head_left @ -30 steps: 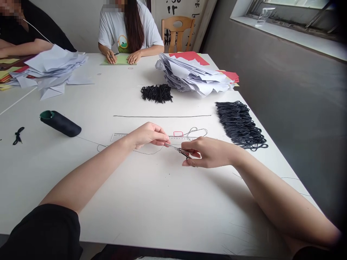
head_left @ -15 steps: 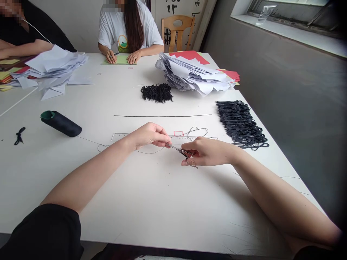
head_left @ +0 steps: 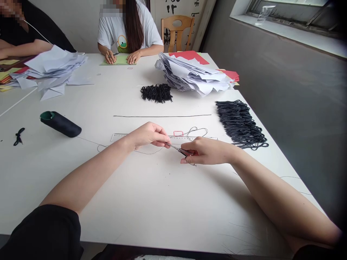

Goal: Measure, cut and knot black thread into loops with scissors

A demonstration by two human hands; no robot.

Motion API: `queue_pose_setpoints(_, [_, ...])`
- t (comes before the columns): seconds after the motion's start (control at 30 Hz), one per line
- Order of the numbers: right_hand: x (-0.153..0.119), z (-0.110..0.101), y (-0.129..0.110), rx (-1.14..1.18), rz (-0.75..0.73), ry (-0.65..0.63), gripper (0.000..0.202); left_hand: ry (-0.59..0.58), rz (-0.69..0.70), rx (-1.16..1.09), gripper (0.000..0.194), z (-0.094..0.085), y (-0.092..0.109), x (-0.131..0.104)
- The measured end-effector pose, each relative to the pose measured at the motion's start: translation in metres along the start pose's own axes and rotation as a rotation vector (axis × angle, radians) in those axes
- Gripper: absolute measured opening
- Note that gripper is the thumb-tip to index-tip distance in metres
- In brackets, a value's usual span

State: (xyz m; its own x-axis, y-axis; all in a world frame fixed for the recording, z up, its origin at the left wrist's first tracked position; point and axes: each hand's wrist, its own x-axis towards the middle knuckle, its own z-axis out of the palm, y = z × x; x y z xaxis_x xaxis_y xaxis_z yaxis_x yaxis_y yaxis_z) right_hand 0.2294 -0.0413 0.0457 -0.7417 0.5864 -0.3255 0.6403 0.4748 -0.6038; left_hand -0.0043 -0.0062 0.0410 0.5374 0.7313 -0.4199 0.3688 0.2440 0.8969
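Observation:
My left hand (head_left: 153,135) pinches the dark thread (head_left: 148,153) between thumb and fingertips. In my right hand (head_left: 204,151) is a small pair of scissors (head_left: 182,150), its tips touching the thread at my left fingertips. Part of the scissors is hidden by my right fingers. The thread runs left to a black spool (head_left: 61,124) lying on its side. Behind my hands a clear ruler (head_left: 119,137) lies flat, partly covered by my left hand, with loops of thread over its right part. Farther back, a straight dark cord (head_left: 162,116) lies across the table.
Bundles of black looped cord lie at the right (head_left: 241,124) and at the back (head_left: 156,93). A heap of papers (head_left: 192,74) stands behind them, another paper pile (head_left: 54,66) at the far left. A small knotted cord (head_left: 19,136) lies left. Two people sit across the table.
My right thumb has moved up slightly, and the scissors handles look more closed. My left hand stays nearly still, pinching the thread.

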Motion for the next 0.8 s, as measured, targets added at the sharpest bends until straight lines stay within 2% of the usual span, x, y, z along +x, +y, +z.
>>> queue_pose_setpoints(0.6, [-0.0003,-0.0004,0.0040,-0.039,0.011,0.001,0.038,0.023,-0.004,-0.006,0.013,-0.0004,-0.0018,0.0012])
queue_pose_setpoints(0.8, [-0.0067,-0.0012,-0.0023,-0.111,-0.020,0.000,0.011,0.085,-0.021,-0.013,0.016,-0.0001,-0.0016,0.0009])
